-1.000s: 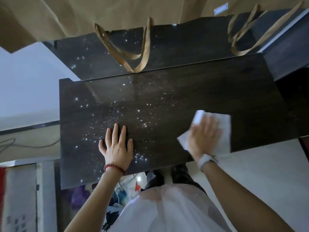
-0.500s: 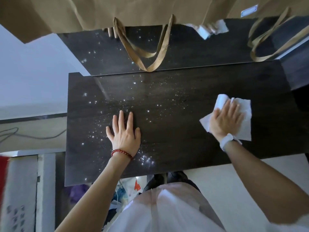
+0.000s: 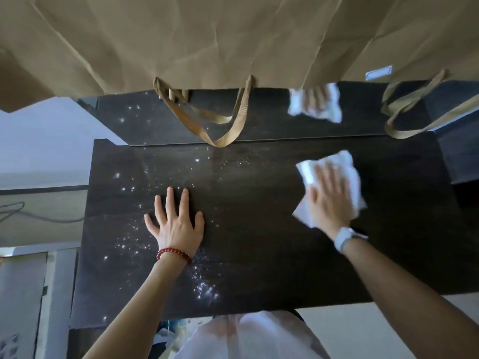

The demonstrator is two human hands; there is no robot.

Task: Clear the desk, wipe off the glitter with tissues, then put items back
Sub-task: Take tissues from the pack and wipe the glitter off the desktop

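The dark wooden desk [image 3: 259,255] is speckled with glitter [image 3: 204,288], thickest on its left half and near the front edge. My left hand [image 3: 176,226] lies flat on the desk, fingers spread, holding nothing. On the right side my right hand [image 3: 329,198] presses a white tissue [image 3: 350,172] flat against the desktop; the hand is blurred with motion. A glossy dark back panel [image 3: 259,120] behind the desk mirrors the tissue and hand.
A brown paper bag [image 3: 233,42] hangs over the back of the desk, its handles [image 3: 220,125] drooping onto the surface. A second handle [image 3: 404,123] lies at the back right. A pale wall and a cable [image 3: 26,213] are to the left.
My right hand has slid the tissue away from the front edge toward the back of the desk on the right side. The left hand has stayed flat in place.
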